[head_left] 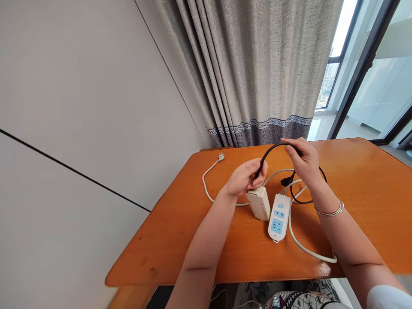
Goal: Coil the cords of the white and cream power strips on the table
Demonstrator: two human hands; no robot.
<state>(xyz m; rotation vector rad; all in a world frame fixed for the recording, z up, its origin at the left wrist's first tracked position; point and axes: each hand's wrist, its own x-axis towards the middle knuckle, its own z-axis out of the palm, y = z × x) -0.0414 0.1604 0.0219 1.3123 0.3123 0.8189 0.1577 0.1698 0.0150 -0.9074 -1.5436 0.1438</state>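
A black power cord (272, 148) arches between my two hands above the table. My left hand (247, 177) is closed around one stretch of it, just over a cream-coloured box (259, 203). Whether the cord's end goes into the box is hidden by the fingers. With thumb and fingers, my right hand (303, 159) grips the cord higher up and to the right. The rest of the cord loops behind the right wrist, and its black plug (286, 181) hangs or lies near the white power strip (279, 217), which has pale blue sockets.
A white cord (206, 189) runs left to its plug (220, 157) near the table's back edge. Another white stretch of cord (310, 252) curves right of the power strip. The orange wooden table (180, 223) meets a wall on the left; a grey curtain (257, 64) hangs behind.
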